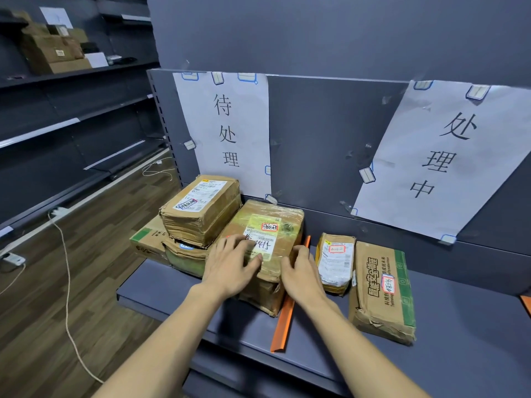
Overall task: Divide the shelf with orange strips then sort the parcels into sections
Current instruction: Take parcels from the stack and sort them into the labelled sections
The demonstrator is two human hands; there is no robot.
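Sorting step: my left hand (230,265) and right hand (301,275), grip open and flat, rest on taped parcel (267,248) left of orange strip (284,320); next, seat it squarely.

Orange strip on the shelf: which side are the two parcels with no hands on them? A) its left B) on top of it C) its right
C: the small parcel and the green-edged box lie right of the orange strip.
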